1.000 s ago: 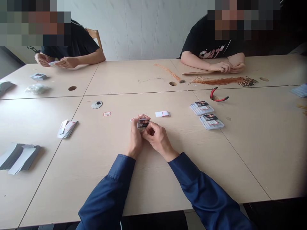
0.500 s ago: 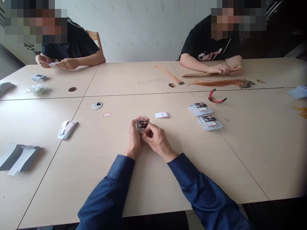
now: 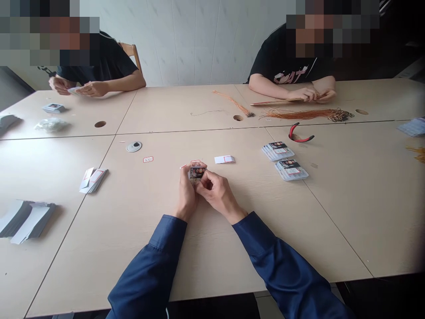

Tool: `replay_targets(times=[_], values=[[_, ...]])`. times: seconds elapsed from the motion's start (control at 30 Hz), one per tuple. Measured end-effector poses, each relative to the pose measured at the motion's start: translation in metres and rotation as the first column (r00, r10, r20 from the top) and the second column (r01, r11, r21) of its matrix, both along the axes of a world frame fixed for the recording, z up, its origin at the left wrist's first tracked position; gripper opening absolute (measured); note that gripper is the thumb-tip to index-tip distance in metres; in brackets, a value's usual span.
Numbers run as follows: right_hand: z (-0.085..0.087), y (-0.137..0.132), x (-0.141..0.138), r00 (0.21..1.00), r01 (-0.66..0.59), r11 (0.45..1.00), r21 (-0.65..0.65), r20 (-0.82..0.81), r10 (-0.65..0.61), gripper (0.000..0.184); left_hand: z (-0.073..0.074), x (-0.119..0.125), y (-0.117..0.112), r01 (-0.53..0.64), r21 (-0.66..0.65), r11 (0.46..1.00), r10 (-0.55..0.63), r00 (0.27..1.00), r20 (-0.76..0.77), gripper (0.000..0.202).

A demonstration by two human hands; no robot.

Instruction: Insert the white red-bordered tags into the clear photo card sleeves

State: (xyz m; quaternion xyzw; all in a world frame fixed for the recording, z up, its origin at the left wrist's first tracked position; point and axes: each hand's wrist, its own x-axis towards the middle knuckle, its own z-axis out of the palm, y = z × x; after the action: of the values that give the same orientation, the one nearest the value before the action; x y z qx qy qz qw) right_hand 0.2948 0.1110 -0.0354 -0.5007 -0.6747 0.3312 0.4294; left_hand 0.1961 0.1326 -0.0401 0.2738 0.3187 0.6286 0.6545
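At mid-bench [image 3: 232, 266], I hold a small pack [image 3: 198, 173] with a black label. My left hand [image 3: 187, 188] is half curled round its left side; my right hand [image 3: 219, 188], fingers bent and gathered, pinches its lower right corner. Whether the pack touches the wood I cannot tell. A white slip [image 3: 225, 159] lies just beyond my right fingers.

A broad strip of wood runs between my wrists and the near edge, which both blue sleeves [image 3: 156, 248] cross. To the right, two fanned stacks of packs [image 3: 291, 170] lie close together, the nearer one over a seam, well apart from my right hand. Red-handled pliers [image 3: 303, 140] sit at a round hole behind them.

To the left, with wide room before my left hand, lie a small tag [image 3: 148, 159], a pale disc [image 3: 130, 148] and a bundle of cards [image 3: 94, 180] across another seam. Grey sheets [image 3: 31, 221] are piled near the left border of view.

Along the far edge sit two people, one at the left holding cards, the other at the right with both hands at a thin strip behind a large sheaf of orange wires [image 3: 305, 114].
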Motion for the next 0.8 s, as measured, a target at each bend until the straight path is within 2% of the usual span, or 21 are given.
replay_targets(times=[0.37, 0.6, 0.8], values=[[0.0001, -0.0002, 0.0008, 0.999, -0.024, 1.0, 0.005, 0.024, 0.024, 0.023, 0.002, 0.0001, 0.0002, 0.012, -0.021, 1.0, -0.011, 1.0, 0.029, 0.03], [0.0011, -0.0014, 0.004, 0.999, -0.02, 0.999, -0.038, -0.051, 0.018, 0.023, -0.0009, -0.0009, 0.001, -0.015, -0.045, 0.999, 0.016, 1.0, 0.013, 0.029], [0.0011, 0.0002, -0.0005, 1.0, -0.009, 1.0, 0.005, 0.03, 0.009, 0.025, -0.0002, 0.0002, -0.0005, 0.0, -0.007, 1.0, 0.0, 1.0, 0.013, 0.032]])
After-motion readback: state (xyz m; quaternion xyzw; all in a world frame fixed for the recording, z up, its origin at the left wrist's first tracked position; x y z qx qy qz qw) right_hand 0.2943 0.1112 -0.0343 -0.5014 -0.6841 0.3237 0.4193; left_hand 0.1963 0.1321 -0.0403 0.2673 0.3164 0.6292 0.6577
